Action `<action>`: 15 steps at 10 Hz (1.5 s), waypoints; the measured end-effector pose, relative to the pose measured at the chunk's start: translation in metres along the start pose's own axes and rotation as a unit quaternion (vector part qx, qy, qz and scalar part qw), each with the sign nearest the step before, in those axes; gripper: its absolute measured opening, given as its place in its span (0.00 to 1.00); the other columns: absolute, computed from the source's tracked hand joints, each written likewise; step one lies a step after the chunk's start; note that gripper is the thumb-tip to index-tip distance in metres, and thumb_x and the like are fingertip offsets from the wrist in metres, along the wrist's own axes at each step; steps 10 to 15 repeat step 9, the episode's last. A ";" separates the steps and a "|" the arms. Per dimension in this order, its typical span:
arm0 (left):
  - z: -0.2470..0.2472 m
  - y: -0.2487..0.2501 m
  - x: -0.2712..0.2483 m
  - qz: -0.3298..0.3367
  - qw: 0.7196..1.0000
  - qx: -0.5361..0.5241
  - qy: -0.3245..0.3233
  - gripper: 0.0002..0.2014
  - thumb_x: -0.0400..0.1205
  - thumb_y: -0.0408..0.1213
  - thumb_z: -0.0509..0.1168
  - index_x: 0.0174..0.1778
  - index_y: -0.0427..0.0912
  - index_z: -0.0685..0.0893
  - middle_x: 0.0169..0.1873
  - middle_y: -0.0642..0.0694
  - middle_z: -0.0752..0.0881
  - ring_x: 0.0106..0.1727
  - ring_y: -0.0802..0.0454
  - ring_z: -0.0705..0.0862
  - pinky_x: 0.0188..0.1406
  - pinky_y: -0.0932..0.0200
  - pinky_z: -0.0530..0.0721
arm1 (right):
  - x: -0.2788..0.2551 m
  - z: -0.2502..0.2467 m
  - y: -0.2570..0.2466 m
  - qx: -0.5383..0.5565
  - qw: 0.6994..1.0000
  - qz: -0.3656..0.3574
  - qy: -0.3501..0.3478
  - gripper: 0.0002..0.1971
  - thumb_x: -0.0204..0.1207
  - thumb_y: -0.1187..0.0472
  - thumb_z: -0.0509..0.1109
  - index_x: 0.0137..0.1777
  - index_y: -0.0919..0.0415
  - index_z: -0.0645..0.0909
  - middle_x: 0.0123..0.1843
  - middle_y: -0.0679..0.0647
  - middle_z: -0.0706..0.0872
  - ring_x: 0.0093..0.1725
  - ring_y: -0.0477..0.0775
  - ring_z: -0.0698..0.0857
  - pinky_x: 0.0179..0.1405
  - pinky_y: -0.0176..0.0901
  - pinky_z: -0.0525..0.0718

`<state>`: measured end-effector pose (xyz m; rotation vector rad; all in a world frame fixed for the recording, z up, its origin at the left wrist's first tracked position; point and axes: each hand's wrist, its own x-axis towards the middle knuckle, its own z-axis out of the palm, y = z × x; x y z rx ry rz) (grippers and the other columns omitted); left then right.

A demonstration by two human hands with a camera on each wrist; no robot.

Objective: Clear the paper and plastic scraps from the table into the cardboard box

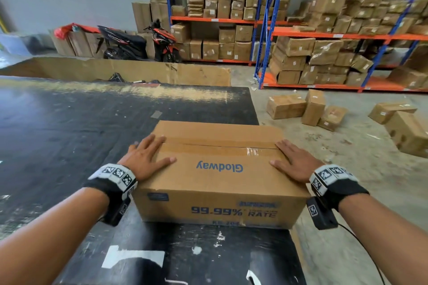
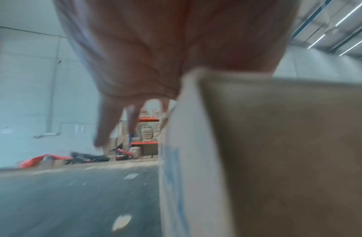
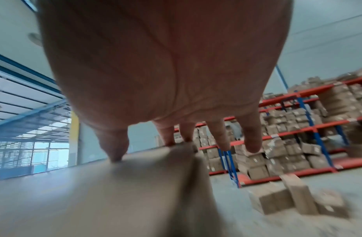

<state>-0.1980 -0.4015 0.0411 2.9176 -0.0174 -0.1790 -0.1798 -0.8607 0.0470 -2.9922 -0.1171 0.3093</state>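
Nearest the lens, two bare forearms, each with a marker-patterned wristband (image 1: 113,177) and a small black camera block under the wrist. Ahead of them a cardboard box (image 1: 215,180) on the near right part of the black, scuffed counter (image 1: 58,136), its right end at or slightly past the counter's right edge; cannot tell which. Long axis running left to right, flaps folded shut along a taped centre seam, blue "Glodway" print upside down on the lid, "99.99% RATE" on the near side wall. White smears and a few pale flecks on the counter around it, a small grey patch (image 1: 156,114) beyond the box.

Left hand (image 1: 144,159) flat on the box's top left corner, palm down, fingers (image 1: 152,142) straight and loosely spread, some hanging past the left edge, thumb angled inward over the lid. Right hand (image 1: 293,164) mirrored on the top right corner, palm down, fingers (image 3: 217,134) straight and slightly apart, tips on or just past the edge, thumb on the lid. Nothing gripped by either.

Beyond the counter a long low cardboard wall (image 1: 129,70), a parked scooter (image 1: 139,41), blue-and-orange shelves (image 1: 266,21) packed with cartons, and loose cartons (image 1: 308,109) scattered on the concrete floor to the right
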 end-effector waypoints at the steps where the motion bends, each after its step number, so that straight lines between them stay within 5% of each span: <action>1: 0.010 -0.005 -0.003 0.007 0.997 -0.070 -0.033 0.50 0.68 0.83 0.47 0.86 0.68 0.44 0.88 0.58 0.39 0.85 0.43 0.65 0.80 0.40 0.67 | -0.009 0.026 -0.002 0.102 0.994 0.036 -0.004 0.39 0.77 0.25 0.49 0.85 0.34 0.41 0.88 0.50 0.35 0.87 0.61 0.51 0.84 0.62 0.55; 3: 0.024 -0.012 -0.031 -0.006 0.995 -0.098 -0.023 0.42 0.80 0.72 0.53 0.86 0.67 0.41 0.86 0.61 0.35 0.83 0.44 0.68 0.76 0.42 0.71 | -0.035 0.040 -0.014 0.162 0.986 0.039 0.024 0.39 0.77 0.26 0.51 0.85 0.32 0.42 0.89 0.50 0.41 0.86 0.58 0.54 0.82 0.61 0.60; 5: 0.023 -0.013 -0.047 -0.010 0.997 -0.081 0.004 0.41 0.79 0.74 0.51 0.85 0.70 0.43 0.87 0.63 0.38 0.79 0.41 0.73 0.71 0.42 0.76 | -0.048 0.044 -0.020 0.133 0.990 0.029 0.040 0.39 0.78 0.26 0.49 0.86 0.35 0.41 0.88 0.45 0.32 0.86 0.56 0.57 0.79 0.60 0.65; 7: 0.017 -0.012 -0.049 -0.003 0.996 -0.080 0.026 0.39 0.79 0.74 0.51 0.86 0.69 0.47 0.88 0.60 0.43 0.83 0.43 0.68 0.77 0.41 0.71 | -0.055 0.036 -0.023 0.153 0.987 0.029 0.033 0.39 0.78 0.27 0.51 0.85 0.35 0.42 0.88 0.46 0.36 0.87 0.55 0.52 0.81 0.61 0.61; 9: -0.007 -0.019 -0.067 -0.024 0.975 -0.187 0.116 0.34 0.82 0.73 0.45 0.85 0.68 0.53 0.88 0.53 0.51 0.86 0.42 0.60 0.82 0.35 0.61 | -0.072 0.014 -0.006 0.219 0.973 -0.004 0.068 0.40 0.75 0.24 0.51 0.82 0.27 0.35 0.89 0.48 0.41 0.87 0.56 0.49 0.81 0.64 0.54; 15: -0.007 -0.019 -0.067 -0.024 0.975 -0.187 0.116 0.34 0.82 0.73 0.45 0.85 0.68 0.53 0.88 0.53 0.51 0.86 0.42 0.60 0.82 0.35 0.61 | -0.072 0.014 -0.006 0.219 0.973 -0.004 0.068 0.40 0.75 0.24 0.51 0.82 0.27 0.35 0.89 0.48 0.41 0.87 0.56 0.49 0.81 0.64 0.54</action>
